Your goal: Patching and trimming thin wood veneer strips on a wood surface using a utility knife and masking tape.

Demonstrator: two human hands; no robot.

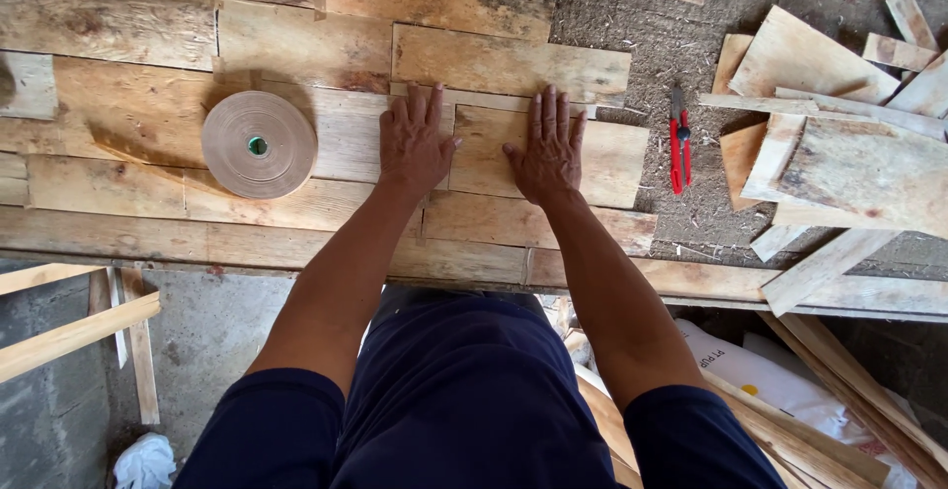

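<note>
Workshop setting, rough tabletop (118, 222) covered w/ patchwork of thin wood veneer sheets, sawdust on the bare part to the right. Both hands lie flat, palms down, fingers spread, gripping nothing. Left hand (415, 143) presses on the seam where a veneer piece (602, 158) meets its neighbour; right hand (548, 153) sits just beside it, flat on that same piece, fingers pointing away from the body. Piece lies directly under right hand, edge running between the two hands. Left of left hand, near but not touching: roll of brown tape (259, 144), lying flat, green core visible. Right of right hand, apart: red-handled cutter (678, 138) on the sawdust. Further right, loose stack of veneer offcuts (839, 153), overlapping at angles. Below tabletop edge, near the body: wood slats (69, 336) and dark blue shorts.
</note>
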